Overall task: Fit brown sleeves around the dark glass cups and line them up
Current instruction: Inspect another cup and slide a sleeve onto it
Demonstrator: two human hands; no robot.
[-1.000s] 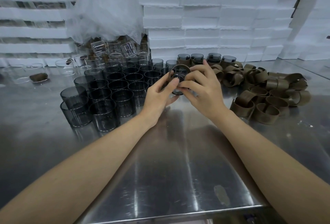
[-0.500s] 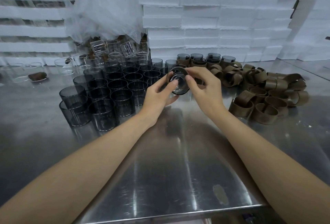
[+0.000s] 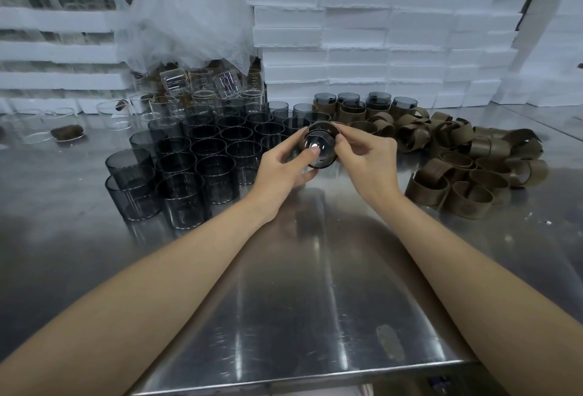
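Above the steel table [image 3: 284, 301] I hold one dark glass cup [image 3: 319, 151] on its side, its base turned towards me. My left hand [image 3: 282, 168] grips it from the left, thumb on the base. My right hand [image 3: 366, 159] pinches the brown sleeve [image 3: 321, 127] that sits around the cup's far end. A block of bare dark cups [image 3: 202, 156] stands to the left. Several sleeved cups [image 3: 353, 105] stand in a row at the back. Loose brown sleeves [image 3: 467, 171] lie piled at the right.
White foam trays [image 3: 362, 33] are stacked along the back and on the left. A crumpled plastic sheet [image 3: 186, 11] hangs over clear glass beakers [image 3: 202, 86]. Shallow clear dishes [image 3: 41, 130] lie at the far left. The table's front edge [image 3: 299, 380] runs near me.
The cup has tipped so that its base faces me more fully. My right fingers have opened off the cup's front and now pinch the sleeve at its far rim.
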